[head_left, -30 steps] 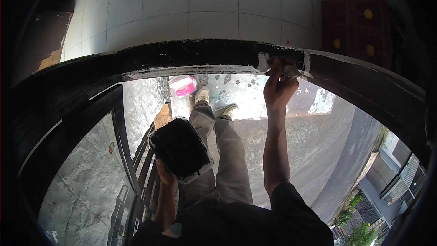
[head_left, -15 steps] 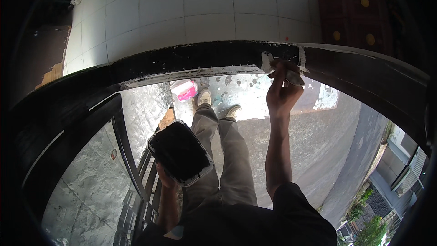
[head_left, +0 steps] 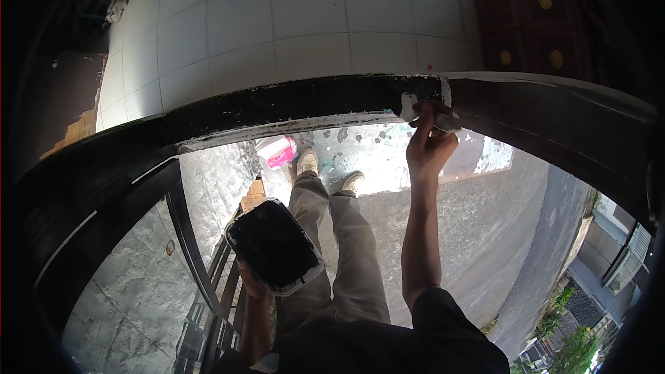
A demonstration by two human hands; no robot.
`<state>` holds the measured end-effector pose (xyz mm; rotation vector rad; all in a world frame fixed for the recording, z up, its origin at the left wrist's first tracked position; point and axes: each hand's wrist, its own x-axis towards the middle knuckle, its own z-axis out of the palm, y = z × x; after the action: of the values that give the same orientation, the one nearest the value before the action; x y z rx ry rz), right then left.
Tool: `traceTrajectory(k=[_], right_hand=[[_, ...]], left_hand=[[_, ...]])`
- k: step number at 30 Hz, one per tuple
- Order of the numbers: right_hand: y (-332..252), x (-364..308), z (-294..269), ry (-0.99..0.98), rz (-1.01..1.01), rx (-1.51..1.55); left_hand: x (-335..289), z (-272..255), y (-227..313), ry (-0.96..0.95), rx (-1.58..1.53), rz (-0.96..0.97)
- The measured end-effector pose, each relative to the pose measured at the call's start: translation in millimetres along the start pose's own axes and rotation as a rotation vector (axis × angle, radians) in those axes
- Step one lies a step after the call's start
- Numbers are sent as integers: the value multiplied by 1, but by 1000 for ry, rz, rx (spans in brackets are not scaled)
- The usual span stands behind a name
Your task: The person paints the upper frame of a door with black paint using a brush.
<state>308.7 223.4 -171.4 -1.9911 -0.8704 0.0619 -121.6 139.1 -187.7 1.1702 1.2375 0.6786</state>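
Note:
My left hand [head_left: 253,282] grips a rectangular plastic tub [head_left: 321,266] from its left side. Glossy black paint seems to fill it, with smears along the pale rim. My right hand [head_left: 433,144] is closed around a paintbrush [head_left: 449,122] and holds it against the lower edge of a dark wooden beam [head_left: 312,98]. A pale patch shows by the brush's left end; whether it belongs to the brush or the beam is hard to tell. Black paint covers the beam's left stretch, while the right stretch looks dull brown beyond a narrow light strip.
White floor tiles [head_left: 308,10] lie beyond the beam, with a dark red cabinet [head_left: 530,24] at far right. Below are my shoes, a pink-and-white bag [head_left: 279,155] and paint-spotted ground. Dark metal bars [head_left: 220,277] and a grey wall panel [head_left: 131,291] stand at left.
The beam and surroundings sit slightly lower in view. My right hand and the brush remain at nearly the same spot on the beam; the tub has hardly moved.

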Motion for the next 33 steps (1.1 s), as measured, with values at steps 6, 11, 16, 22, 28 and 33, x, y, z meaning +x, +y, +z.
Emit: traceTrajectory(k=[6, 11, 16, 22, 28, 33], right_hand=[[-3, 9, -6, 4, 62, 21], [-10, 10, -12, 95, 75, 183], [0, 11, -11, 109, -19, 169], [5, 13, -15, 95, -56, 33], [7, 15, -20, 64, -7, 83], [5, 15, -18, 26, -45, -42]], left_hand=[[0, 8, 0, 154, -382, -271], [2, 6, -9, -78, 153, 77], [5, 23, 0, -93, 282, 117], [2, 4, -23, 17, 422, 385], [9, 10, 0, -59, 460, 223], [8, 20, 0, -86, -158, 21]])
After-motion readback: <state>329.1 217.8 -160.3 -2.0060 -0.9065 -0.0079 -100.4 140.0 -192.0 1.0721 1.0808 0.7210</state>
